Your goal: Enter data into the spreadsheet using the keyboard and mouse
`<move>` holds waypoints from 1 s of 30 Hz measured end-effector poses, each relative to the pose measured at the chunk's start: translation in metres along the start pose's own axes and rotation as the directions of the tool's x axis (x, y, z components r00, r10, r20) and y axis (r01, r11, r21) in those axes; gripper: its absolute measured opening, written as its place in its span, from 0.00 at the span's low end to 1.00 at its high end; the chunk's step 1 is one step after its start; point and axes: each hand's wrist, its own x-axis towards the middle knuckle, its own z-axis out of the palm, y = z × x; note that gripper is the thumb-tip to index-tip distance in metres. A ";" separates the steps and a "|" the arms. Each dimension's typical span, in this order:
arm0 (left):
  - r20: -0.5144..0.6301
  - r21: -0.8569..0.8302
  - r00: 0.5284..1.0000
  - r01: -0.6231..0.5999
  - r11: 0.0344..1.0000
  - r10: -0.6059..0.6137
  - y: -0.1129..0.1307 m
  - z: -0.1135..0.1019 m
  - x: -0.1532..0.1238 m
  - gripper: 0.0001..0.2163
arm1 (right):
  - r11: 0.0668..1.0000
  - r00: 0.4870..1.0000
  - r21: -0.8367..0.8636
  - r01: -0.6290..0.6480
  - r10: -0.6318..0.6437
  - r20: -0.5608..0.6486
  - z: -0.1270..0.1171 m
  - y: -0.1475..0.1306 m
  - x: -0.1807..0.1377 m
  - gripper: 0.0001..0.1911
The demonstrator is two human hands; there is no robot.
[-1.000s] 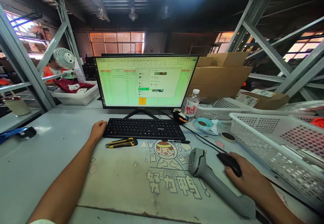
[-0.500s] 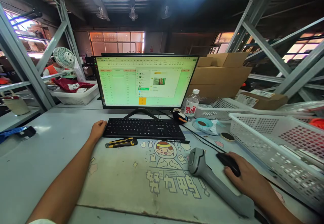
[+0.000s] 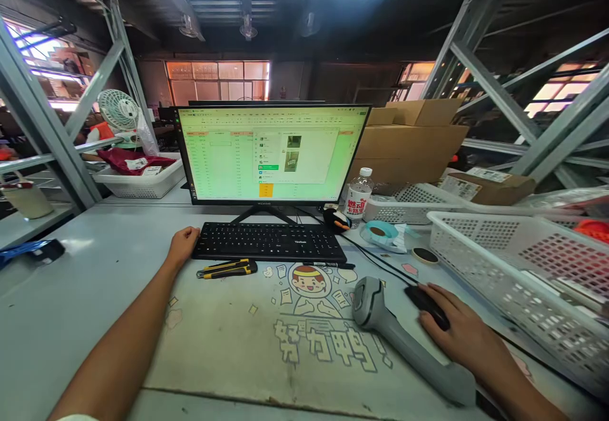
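My right hand (image 3: 459,329) lies over a black computer mouse (image 3: 429,307), its fingers resting along it. My left hand (image 3: 183,245) rests on the desk, loosely curled and touching the left end of the black keyboard (image 3: 271,242); no object shows in it. Above the keyboard stands a lit monitor (image 3: 223,167) with a spreadsheet and a chat window holding small pictures. A grey barcode scanner (image 3: 409,345) lies on the printed desk mat (image 3: 214,345), just left of my right hand. In front of the keyboard are a yellow and black utility knife (image 3: 227,269) and a black marker (image 3: 328,265).
White plastic baskets (image 3: 504,269) line the right side, with a cardboard box (image 3: 404,148) behind. A water bottle (image 3: 358,198), a penguin figure (image 3: 337,219) and a tape roll (image 3: 380,233) stand right of the monitor. Another basket (image 3: 143,184) with a red package sits back left.
The chat window on the screen has scrolled and shows different pictures. The view has shifted slightly; both hands stay where they were.
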 end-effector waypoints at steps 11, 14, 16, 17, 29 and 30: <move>-0.007 0.000 1.000 0.014 1.000 -0.014 -0.004 0.001 0.003 0.17 | 0.997 0.999 0.070 0.046 -0.044 -0.028 -0.002 -0.002 0.000 0.34; -0.005 -0.016 1.000 0.006 1.000 -0.006 -0.006 0.002 0.003 0.18 | 0.997 0.999 0.072 0.034 -0.032 -0.028 -0.002 -0.001 0.000 0.35; 0.001 -0.020 1.000 -0.001 1.000 0.001 -0.007 0.002 0.004 0.19 | 0.997 0.999 0.073 0.031 -0.029 -0.035 -0.002 -0.001 0.001 0.34; 0.002 -0.020 1.000 -0.004 1.000 0.004 -0.008 0.003 0.005 0.20 | 0.997 0.999 0.074 0.032 -0.029 -0.037 -0.002 -0.001 0.001 0.34; 0.025 -0.020 1.000 -0.006 1.000 0.006 -0.007 0.001 0.004 0.21 | 0.995 0.998 0.092 0.037 -0.032 -0.061 -0.005 -0.002 0.002 0.33; 0.023 -0.021 1.000 -0.005 1.000 0.005 -0.006 0.001 0.003 0.21 | 0.994 0.997 0.096 0.043 -0.036 -0.071 -0.004 0.000 0.002 0.33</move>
